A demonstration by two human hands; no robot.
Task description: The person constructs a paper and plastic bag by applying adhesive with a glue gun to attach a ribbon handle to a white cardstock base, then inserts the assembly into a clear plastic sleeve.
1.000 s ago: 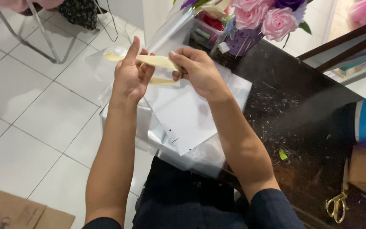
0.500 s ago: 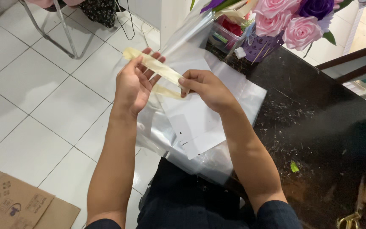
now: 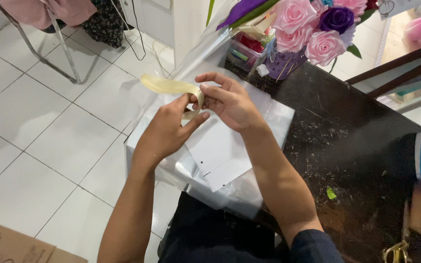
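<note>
white floor tiles (image 3: 35, 126) fill the left of the view, and a dark worktop (image 3: 347, 146) scattered with small scraps runs along the right, with a bunch of pink and purple artificial roses (image 3: 313, 29) at its far edge. over the worktop's near corner lies a clear plastic sheet (image 3: 269, 117) with a white paper (image 3: 220, 151) on it.

both hands meet above that sheet, close together, fingertips almost touching. the left hand (image 3: 166, 131) has its thumb and fingers curled round a cream ribbon (image 3: 164, 85) near the loop it forms. the right hand (image 3: 230, 100) pinches the same ribbon just beside it, fingers bent, none spread.

the ribbon's long axis runs from the pinch point up and out to the left, away from the body, and its free end hangs out over the floor side. so the loose length lies on the left hand's side, and the left hand is the nearer one to it, while the right holds the looped end. a short tail of ribbon drops below the thumbs toward the paper.

a cardboard sheet (image 3: 10, 243) lies on the floor at lower left; gold scissors (image 3: 398, 251) sit at the lower right edge.
</note>
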